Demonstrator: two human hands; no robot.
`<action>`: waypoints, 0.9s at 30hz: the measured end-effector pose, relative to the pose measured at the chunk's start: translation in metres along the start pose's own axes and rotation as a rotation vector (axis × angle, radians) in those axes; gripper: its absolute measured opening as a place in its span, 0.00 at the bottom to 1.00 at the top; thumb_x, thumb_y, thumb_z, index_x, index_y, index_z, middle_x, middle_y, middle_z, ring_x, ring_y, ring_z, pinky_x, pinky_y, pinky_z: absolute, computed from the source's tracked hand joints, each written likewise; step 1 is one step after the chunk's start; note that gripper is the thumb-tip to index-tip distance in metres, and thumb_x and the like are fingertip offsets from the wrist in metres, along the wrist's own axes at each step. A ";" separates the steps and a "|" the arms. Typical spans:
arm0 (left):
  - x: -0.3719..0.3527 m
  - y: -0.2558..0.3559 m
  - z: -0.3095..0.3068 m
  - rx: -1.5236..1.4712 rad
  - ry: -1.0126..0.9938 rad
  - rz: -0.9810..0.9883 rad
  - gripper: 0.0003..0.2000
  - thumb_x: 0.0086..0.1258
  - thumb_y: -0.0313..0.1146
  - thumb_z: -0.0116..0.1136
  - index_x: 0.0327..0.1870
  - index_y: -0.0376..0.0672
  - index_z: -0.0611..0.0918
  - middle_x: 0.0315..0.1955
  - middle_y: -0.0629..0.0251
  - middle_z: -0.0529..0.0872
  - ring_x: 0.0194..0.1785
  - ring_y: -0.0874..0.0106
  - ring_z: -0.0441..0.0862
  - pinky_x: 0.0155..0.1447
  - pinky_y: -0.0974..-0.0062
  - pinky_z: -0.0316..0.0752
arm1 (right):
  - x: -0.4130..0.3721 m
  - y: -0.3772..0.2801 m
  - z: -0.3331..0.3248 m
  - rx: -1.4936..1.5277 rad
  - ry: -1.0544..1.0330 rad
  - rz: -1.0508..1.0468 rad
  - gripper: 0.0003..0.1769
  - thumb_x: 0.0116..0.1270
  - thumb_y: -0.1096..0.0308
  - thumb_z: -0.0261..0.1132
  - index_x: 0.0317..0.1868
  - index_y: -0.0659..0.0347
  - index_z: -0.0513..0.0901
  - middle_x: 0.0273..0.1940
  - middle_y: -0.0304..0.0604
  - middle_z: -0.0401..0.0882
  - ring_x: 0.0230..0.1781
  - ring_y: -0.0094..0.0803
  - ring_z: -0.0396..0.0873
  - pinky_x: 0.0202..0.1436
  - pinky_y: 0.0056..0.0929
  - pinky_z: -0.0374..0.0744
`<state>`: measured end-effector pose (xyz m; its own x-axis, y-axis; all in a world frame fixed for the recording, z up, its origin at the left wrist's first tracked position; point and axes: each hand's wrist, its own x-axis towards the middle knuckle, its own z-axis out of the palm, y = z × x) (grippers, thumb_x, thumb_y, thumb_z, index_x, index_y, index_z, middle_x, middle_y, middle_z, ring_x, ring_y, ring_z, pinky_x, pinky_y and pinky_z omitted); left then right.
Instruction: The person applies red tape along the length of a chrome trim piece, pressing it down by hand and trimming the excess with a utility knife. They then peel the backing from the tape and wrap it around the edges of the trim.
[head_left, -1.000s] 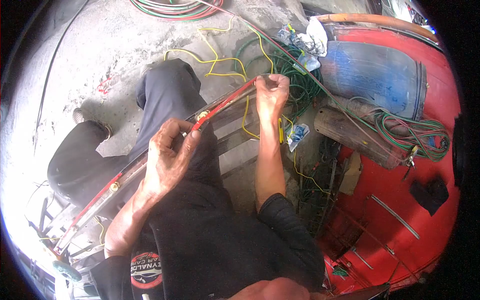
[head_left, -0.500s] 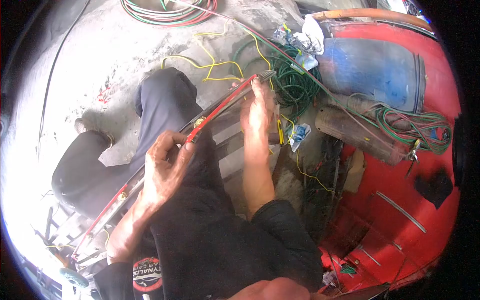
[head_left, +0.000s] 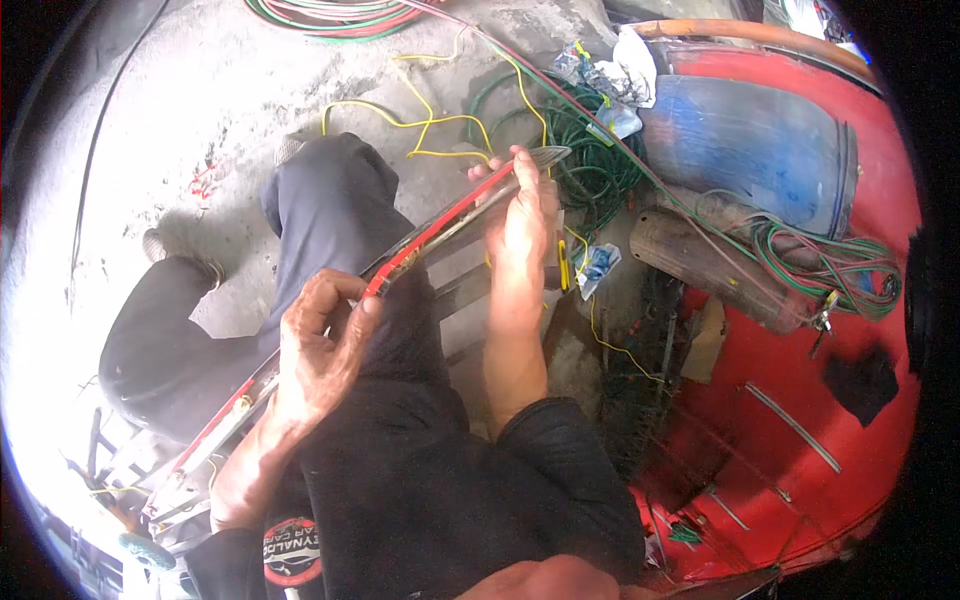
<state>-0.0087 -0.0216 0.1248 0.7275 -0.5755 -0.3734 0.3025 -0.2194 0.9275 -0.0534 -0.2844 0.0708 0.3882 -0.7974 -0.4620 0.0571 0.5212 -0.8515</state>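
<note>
A long, narrow trim strip (head_left: pixel 232 413) with a red band (head_left: pixel 440 228) along it slants over my legs from lower left to upper middle. Metallic-looking clips or fittings show on its face. My left hand (head_left: pixel 325 345) is closed near its middle, thumb and fingers pinching the strip's edge by the red band. Around the far, pointed end (head_left: pixel 552 155) my right hand (head_left: pixel 520 225) is closed, its thumb lying along the strip and other fingertips showing behind it. A yellow cutter-like tool (head_left: pixel 563 264) lies just right of my right wrist.
Tangled green hose (head_left: pixel 598 165), yellow cord (head_left: pixel 428 122) and a coiled hose (head_left: pixel 335 20) lie on the concrete floor. A blue barrel (head_left: pixel 750 145) and a rusty cylinder (head_left: pixel 705 265) stand at the right by a red panel (head_left: pixel 790 440). Crumpled wrappers (head_left: pixel 630 70) sit beside the barrel.
The strip has turned slightly about its length, so the brass-coloured fitting between my hands shows less. My left hand has shifted a little left and down. Both hands keep their hold.
</note>
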 end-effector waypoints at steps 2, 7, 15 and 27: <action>0.001 0.002 -0.002 0.001 0.002 -0.019 0.06 0.74 0.29 0.67 0.39 0.36 0.84 0.32 0.66 0.81 0.30 0.76 0.71 0.38 0.75 0.68 | -0.005 -0.001 -0.001 -0.022 -0.025 -0.003 0.15 0.75 0.63 0.69 0.53 0.62 0.77 0.37 0.44 0.83 0.32 0.40 0.85 0.37 0.34 0.86; 0.001 -0.003 -0.002 0.042 0.013 0.017 0.06 0.74 0.29 0.67 0.39 0.35 0.84 0.32 0.65 0.81 0.29 0.75 0.70 0.37 0.74 0.68 | -0.017 0.008 -0.004 -0.015 -0.118 -0.035 0.15 0.76 0.66 0.68 0.56 0.62 0.77 0.38 0.45 0.83 0.34 0.38 0.84 0.45 0.41 0.88; 0.000 0.003 0.000 0.094 0.034 0.021 0.08 0.74 0.31 0.68 0.39 0.35 0.85 0.29 0.64 0.79 0.27 0.75 0.70 0.35 0.72 0.67 | -0.031 0.014 -0.007 -0.047 -0.182 -0.020 0.13 0.77 0.72 0.66 0.58 0.60 0.78 0.42 0.42 0.81 0.43 0.33 0.84 0.49 0.49 0.88; -0.003 -0.003 0.000 0.048 0.083 -0.092 0.08 0.74 0.31 0.67 0.40 0.35 0.84 0.26 0.66 0.77 0.27 0.78 0.69 0.33 0.73 0.66 | -0.034 0.021 -0.003 -0.088 -0.142 -0.046 0.13 0.76 0.74 0.66 0.58 0.61 0.78 0.42 0.42 0.81 0.42 0.32 0.83 0.49 0.47 0.89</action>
<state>-0.0117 -0.0199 0.1234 0.7470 -0.4848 -0.4550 0.3420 -0.3066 0.8882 -0.0679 -0.2478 0.0680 0.5135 -0.7655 -0.3878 -0.0007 0.4516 -0.8922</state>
